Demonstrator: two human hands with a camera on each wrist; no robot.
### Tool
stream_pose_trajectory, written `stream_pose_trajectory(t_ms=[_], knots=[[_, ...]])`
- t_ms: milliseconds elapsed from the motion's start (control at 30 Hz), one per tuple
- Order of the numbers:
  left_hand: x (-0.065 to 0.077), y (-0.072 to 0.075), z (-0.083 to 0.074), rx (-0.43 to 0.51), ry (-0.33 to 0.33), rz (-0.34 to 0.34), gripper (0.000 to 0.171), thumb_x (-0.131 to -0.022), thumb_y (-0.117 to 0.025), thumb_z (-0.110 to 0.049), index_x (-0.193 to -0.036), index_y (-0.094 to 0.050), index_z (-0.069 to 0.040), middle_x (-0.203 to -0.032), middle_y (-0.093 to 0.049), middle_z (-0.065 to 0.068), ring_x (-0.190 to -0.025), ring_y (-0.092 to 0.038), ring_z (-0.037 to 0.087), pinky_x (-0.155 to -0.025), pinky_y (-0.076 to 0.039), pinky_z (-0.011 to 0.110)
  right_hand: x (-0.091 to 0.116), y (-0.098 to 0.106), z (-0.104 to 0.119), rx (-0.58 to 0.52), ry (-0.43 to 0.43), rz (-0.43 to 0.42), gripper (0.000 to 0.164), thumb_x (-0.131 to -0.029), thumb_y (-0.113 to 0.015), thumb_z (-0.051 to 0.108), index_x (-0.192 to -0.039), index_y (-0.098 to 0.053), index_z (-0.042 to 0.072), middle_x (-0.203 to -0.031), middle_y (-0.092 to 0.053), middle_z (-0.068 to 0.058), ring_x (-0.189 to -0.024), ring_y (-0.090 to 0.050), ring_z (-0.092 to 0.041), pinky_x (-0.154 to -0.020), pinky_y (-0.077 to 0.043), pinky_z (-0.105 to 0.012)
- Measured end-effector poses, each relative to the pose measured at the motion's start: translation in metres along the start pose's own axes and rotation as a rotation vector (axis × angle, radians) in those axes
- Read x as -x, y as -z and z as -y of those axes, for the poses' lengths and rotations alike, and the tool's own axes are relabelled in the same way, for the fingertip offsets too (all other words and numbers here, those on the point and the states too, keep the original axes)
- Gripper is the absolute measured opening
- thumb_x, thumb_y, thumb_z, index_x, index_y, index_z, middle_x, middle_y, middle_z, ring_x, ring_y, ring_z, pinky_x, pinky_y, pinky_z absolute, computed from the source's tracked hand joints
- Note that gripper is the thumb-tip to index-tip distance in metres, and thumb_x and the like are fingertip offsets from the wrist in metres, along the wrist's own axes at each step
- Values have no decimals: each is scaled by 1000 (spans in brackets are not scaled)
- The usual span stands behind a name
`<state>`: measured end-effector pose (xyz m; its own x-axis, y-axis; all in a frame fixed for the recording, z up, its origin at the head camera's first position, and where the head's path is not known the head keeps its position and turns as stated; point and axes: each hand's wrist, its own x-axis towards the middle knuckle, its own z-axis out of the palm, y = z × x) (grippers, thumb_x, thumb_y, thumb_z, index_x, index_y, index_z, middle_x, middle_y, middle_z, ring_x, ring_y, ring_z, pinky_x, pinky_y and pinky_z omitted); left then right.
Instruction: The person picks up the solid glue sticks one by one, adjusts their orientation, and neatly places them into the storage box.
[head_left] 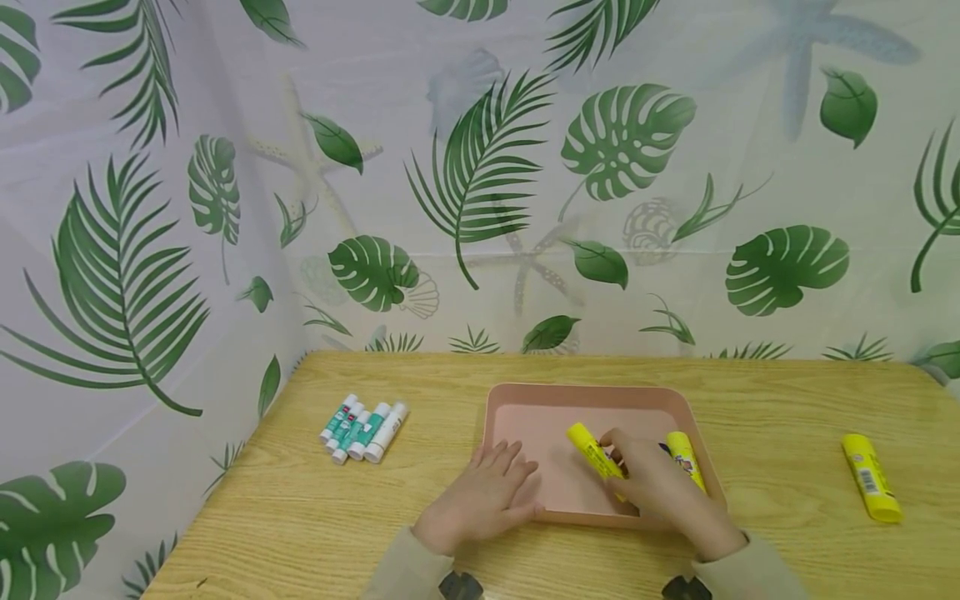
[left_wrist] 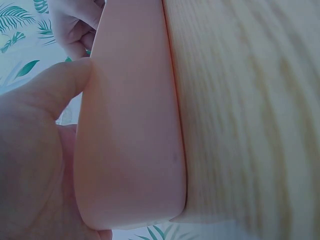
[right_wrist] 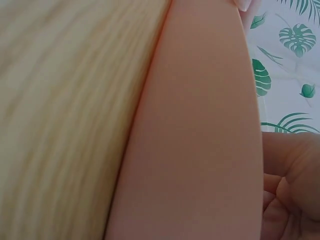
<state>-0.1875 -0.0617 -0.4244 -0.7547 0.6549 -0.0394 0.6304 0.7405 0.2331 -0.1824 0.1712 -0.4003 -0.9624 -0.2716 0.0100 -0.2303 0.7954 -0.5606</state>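
Holding yellow tube: right hand | left hand: spread, touching tray | 5 white-ended tubes leftward

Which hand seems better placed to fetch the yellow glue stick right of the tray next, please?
Probably the right hand: it is nearer that outlying glue stick, though it must first release its held glue stick. The left hand is at the pink tray's left side.

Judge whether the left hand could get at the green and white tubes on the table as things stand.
Probably yes: the left hand holds nothing and rests at the left end of the tray, and nothing stands between it and the green and white tubes, though it may need to stretch forward.
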Motion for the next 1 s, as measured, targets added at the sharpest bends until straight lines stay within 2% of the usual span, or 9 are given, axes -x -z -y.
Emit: stream_pose_trajectory(t_ms=[267, 600, 1000], knots=[[1, 1, -1, -11, -16, -20, 55, -92, -35, -48, -133, -39, -12, -141, -25, 15, -130, -17, 30, -104, -11, 47, 2, -1, 1, 9, -7, 34, 39, -72, -69, 4, -107, -52, 3, -88, -58, -6, -82, -55, -18, -68, -46, -33], [1, 1, 0, -14, -12, -19, 55, -92, -35, -48, -133, -39, -13, -141, -26, 14, -130, -18, 29, -104, -11, 47, 0, -4, 3, 32, -29, 75, 36, -73, -69, 4, -105, -53, 5, -86, -58, -4, -78, -55, -14, -66, -47, -32], [1, 2, 0, 1, -7, -5, 55, -92, -35, -48, -133, -38, -13, -142, -25, 14, -131, -17, 29, -104, -11, 47, 0, -8, 4, 56, -15, 119, 32, -72, -67, 1, -101, -55, 6, -86, -58, -3, -77, -55, -15, -66, -47, -34]])
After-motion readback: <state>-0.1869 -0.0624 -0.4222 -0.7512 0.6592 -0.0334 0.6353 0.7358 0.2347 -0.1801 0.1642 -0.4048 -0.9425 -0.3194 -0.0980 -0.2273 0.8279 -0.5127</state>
